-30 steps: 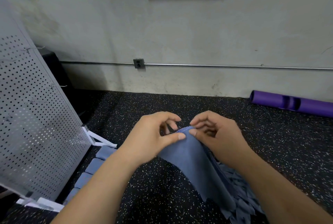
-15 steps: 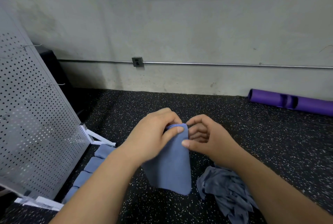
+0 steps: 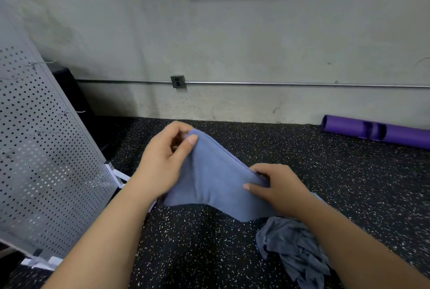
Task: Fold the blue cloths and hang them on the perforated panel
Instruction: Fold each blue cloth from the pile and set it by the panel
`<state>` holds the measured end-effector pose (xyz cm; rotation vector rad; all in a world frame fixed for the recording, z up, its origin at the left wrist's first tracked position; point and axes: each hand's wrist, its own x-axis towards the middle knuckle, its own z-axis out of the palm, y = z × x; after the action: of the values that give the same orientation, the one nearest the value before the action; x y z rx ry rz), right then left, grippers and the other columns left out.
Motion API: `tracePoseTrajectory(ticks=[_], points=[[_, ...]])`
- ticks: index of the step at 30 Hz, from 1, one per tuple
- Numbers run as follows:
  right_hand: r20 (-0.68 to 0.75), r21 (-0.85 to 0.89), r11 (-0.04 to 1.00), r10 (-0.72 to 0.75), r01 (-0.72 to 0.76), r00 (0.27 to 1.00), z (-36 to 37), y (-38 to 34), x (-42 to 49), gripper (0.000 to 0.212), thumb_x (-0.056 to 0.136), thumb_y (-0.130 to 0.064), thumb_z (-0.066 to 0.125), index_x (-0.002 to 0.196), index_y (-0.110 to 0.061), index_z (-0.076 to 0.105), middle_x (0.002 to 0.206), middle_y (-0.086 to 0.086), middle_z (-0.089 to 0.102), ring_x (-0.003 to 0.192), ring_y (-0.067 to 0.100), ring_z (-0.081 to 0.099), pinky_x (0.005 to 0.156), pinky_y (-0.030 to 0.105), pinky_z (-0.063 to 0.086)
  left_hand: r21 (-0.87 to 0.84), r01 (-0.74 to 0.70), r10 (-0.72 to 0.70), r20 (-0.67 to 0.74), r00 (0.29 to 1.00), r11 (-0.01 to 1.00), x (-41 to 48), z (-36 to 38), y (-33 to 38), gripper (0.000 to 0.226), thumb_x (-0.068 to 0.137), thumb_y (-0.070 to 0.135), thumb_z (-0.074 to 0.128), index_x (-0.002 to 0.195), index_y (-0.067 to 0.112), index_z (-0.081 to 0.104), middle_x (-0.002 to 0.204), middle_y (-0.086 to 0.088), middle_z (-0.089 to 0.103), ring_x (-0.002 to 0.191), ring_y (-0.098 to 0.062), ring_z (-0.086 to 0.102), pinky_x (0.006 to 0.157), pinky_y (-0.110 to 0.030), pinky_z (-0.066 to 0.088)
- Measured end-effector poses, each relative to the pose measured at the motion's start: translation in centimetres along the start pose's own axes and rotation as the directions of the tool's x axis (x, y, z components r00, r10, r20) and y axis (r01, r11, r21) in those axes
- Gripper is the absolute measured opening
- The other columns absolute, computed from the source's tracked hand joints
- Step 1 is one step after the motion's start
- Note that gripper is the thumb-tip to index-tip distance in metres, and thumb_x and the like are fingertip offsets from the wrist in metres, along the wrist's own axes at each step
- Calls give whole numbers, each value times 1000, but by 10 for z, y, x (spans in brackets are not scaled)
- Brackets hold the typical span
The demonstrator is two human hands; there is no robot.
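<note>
Item: soft blue fabric cloth (image 3: 216, 186), folded double, held above the speckled black rubber floor (image 3: 209, 253) near the white perforated metal panel (image 3: 46, 160). The left hand (image 3: 167, 163) has a pinch grip on the upper corner, and the right hand (image 3: 279, 188) has a pinch grip on the lower end of the same folded edge. Handling, judged: light, limp, not slippery, and best held along the fold so the layers stay aligned.

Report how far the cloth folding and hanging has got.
Done: nothing hangs on the panel; the hooks in view are bare. In hand: the left hand and right hand pinch one blue cloth, doubled along its top edge. To do: hanging it, then the crumpled pile on the floor.
</note>
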<state>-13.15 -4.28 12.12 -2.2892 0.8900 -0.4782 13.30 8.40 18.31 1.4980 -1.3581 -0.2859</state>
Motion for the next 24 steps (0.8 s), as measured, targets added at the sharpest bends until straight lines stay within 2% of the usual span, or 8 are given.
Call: tracePoseTrajectory(ticks=[3,5,8,12,16,19,21,24], points=[[-7,-27,999,23,-23,1000,-18,6,-2,14,91,-35,83,94,-44,74,87,-27,70,81,-3,62,71,18,47,-77,55,-64,-119,991,996,3,-9,-8,5,108,21,62,105,23,66,91,7,66,83,-5,56,79,-20,45],[-15,-20,999,26,-27,1000,-27,9,-4,16,90,-35,85,94,-46,75,86,-27,71,79,-2,63,69,17,46,-127,82,-104,-181,978,989,3,-14,-11,6,109,24,60,107,22,66,94,1,66,85,-4,56,79,-19,45],[-36,46,997,56,-54,998,-37,11,-8,16,89,-32,86,96,-44,78,86,-24,75,78,0,68,69,18,52,-185,121,-165,-241,956,975,2,-17,-15,10,110,27,59,111,21,66,91,10,64,80,-2,54,76,-23,44],[-131,125,991,64,-48,989,-45,12,-9,20,89,-23,87,94,-39,77,77,-19,71,64,-1,58,62,10,44,-261,137,-223,-334,916,955,4,-18,-21,10,111,28,58,111,23,66,89,10,61,77,-1,50,75,-24,41],[-263,382,924,107,2,959,-51,2,-11,29,85,-8,89,103,-28,77,88,-7,77,75,6,67,70,17,54,-345,151,-286,-384,878,926,7,-18,-24,13,111,32,57,113,22,66,79,12,51,72,-3,42,71,-26,36],[-386,482,873,128,81,914,-56,-8,-14,36,82,-5,90,106,-22,70,88,1,78,80,14,70,77,26,60,-385,162,-320,-395,861,909,8,-16,-25,18,111,32,57,115,17,67,74,12,45,70,-2,39,70,-24,34],[-456,475,872,129,118,881,-58,-13,-15,34,81,-5,91,101,-22,68,89,1,77,82,19,71,78,28,60,-402,164,-330,-390,860,901,9,-15,-26,20,111,32,56,116,16,67,83,4,51,78,-3,44,77,-25,38],[-522,475,863,116,175,845,-59,-15,-16,28,81,-4,90,94,-20,71,88,2,77,83,23,71,77,28,60,-444,181,-359,-358,862,877,9,-15,-29,22,110,38,57,114,19,68,98,-4,57,96,-16,51,88,-39,41]])
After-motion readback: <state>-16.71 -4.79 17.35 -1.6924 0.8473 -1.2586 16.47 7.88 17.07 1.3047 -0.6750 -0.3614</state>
